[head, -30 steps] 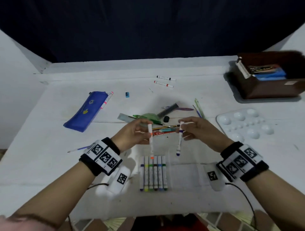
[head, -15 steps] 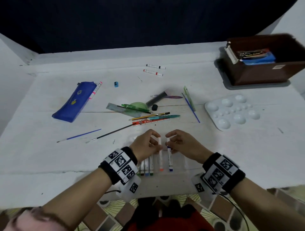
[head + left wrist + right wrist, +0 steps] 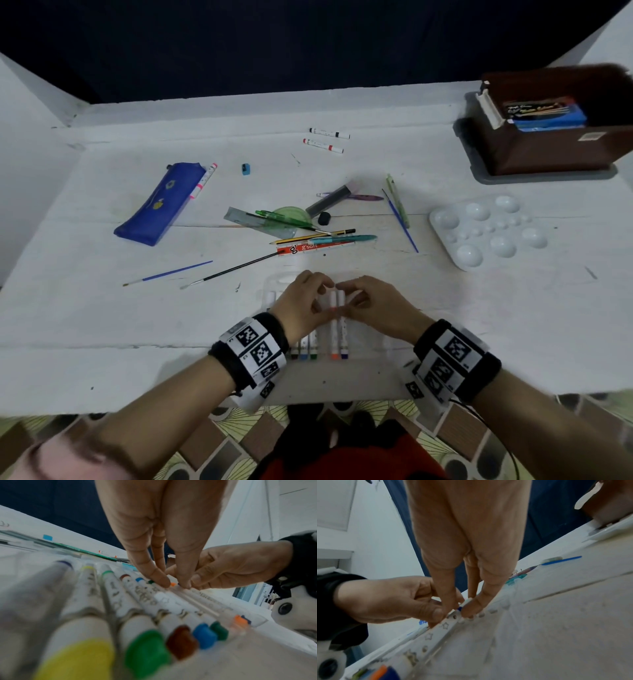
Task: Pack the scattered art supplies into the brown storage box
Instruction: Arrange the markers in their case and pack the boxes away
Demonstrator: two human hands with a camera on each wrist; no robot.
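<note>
A clear plastic marker tray (image 3: 364,342) lies near the table's front edge with several white markers (image 3: 304,347) in a row. My left hand (image 3: 323,298) pinches the orange-capped marker (image 3: 333,337) at its far end, down in the tray. My right hand (image 3: 346,298) pinches the dark-blue-capped marker (image 3: 343,337) just to its right. The left wrist view shows my left fingertips (image 3: 167,583) on the orange marker (image 3: 239,620). In the right wrist view my right hand (image 3: 458,608) straddles the blue marker (image 3: 444,626). The brown storage box (image 3: 548,154) stands at the far right.
Pens, pencils and rulers (image 3: 301,229) lie heaped mid-table. A blue pencil case (image 3: 157,202) is at the left, two brushes (image 3: 171,273) in front of it. A white palette (image 3: 486,229) sits at the right, two markers (image 3: 325,140) at the back.
A second ago both hands held the orange and blue markers upright above the tray. They have since lowered them flat into the tray beside the other markers.
</note>
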